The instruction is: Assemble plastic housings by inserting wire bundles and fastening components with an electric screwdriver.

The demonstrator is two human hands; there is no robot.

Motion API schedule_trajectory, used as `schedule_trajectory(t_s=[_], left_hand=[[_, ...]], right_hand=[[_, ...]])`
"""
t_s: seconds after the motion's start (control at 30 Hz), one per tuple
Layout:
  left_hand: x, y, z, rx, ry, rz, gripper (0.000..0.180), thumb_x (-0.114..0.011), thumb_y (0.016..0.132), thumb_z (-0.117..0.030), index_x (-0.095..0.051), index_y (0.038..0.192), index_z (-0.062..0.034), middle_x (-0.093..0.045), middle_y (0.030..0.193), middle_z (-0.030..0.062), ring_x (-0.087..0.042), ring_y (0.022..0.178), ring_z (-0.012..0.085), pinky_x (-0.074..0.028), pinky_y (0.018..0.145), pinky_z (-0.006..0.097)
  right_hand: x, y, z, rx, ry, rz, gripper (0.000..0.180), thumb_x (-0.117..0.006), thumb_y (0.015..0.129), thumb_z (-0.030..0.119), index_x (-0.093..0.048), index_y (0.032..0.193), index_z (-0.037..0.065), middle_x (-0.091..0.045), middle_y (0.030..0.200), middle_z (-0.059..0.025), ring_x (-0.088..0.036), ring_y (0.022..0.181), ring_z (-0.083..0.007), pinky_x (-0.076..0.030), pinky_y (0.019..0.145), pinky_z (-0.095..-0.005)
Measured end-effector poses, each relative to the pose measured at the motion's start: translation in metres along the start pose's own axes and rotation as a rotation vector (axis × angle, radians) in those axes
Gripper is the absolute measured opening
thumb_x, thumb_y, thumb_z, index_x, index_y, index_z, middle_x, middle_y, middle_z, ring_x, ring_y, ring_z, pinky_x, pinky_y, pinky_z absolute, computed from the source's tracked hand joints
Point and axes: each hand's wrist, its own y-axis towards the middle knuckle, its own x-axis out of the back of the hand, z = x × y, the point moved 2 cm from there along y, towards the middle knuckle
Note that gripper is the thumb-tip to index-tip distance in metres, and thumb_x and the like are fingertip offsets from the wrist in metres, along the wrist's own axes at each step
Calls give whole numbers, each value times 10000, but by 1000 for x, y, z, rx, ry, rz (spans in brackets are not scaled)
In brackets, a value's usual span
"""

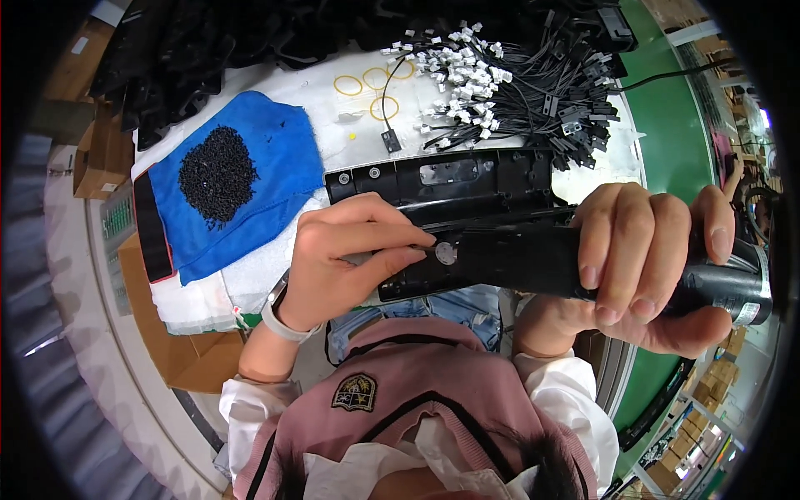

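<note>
A long black plastic strip [517, 258] lies across in front of me, with a round silvery disc [446, 253] near its left part. My left hand [354, 250] is closed in a pinch beside that disc; anything between the fingertips is too small to make out. My right hand [650, 258] is wrapped round a black cylindrical tool [725, 287] with a silver label band, its fingers over the strip's right end. Whether they also press on the strip cannot be told. Just behind is an open black plastic housing [479, 179] with round metal fittings at its left end.
Many tiny black screws or pegs [218, 177] are heaped on a blue cloth [287, 158] at left. Black cables with white connectors [475, 79] pile up at the back right. One single cable [390, 137] and several yellow rings [377, 79] lie between. Black mouldings [275, 33] line the back.
</note>
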Motion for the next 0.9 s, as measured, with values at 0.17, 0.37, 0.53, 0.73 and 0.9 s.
schedule_trajectory(t_s=[0.17, 0.37, 0.53, 0.73, 0.9], left_hand=[[1, 0, 2, 25, -40, 29, 176, -716, 673, 41, -722, 842, -9, -655, 770, 72, -601, 663, 164, -458, 561, 263], [-1, 0, 3, 31, -24, 43, 177, -714, 677, 34, -725, 845, -20, -652, 766, 73, -606, 660, 167, -465, 568, 255], [-1, -5, 6, 3, 45, -3, 172, -722, 659, 30, -710, 827, -3, -655, 781, 71, -600, 659, 163, -459, 562, 253], [5, 9, -15, 159, 11, -69, 467, -788, 583, -15, -657, 1031, -23, -641, 775, 40, -549, 615, 99, -435, 536, 231], [16, 60, 4, 199, 532, -153, 231, -763, 693, -168, -655, 786, 15, -605, 578, 126, -623, 545, 211, -475, 517, 285]], right_hand=[[1, -2, -1, -8, -14, 27, 429, -663, 831, 308, -435, 1094, 56, -579, 652, 2, -582, 484, -97, -472, 505, -236], [-1, -3, 1, -17, -37, 49, 422, -644, 846, 322, -434, 1102, 61, -579, 673, 0, -583, 498, -95, -462, 510, -236], [-6, -11, -3, -79, -90, -132, 408, -600, 878, 350, -417, 1098, 60, -532, 657, 0, -525, 492, -109, -415, 544, -280], [8, -6, 13, -115, 121, -231, 372, -608, 876, 301, -443, 1075, 33, -514, 648, -11, -501, 491, -119, -397, 552, -290], [17, -12, 34, -88, 55, -96, 423, -522, 925, 398, -379, 1161, 78, -527, 703, -26, -525, 530, -139, -433, 590, -312]])
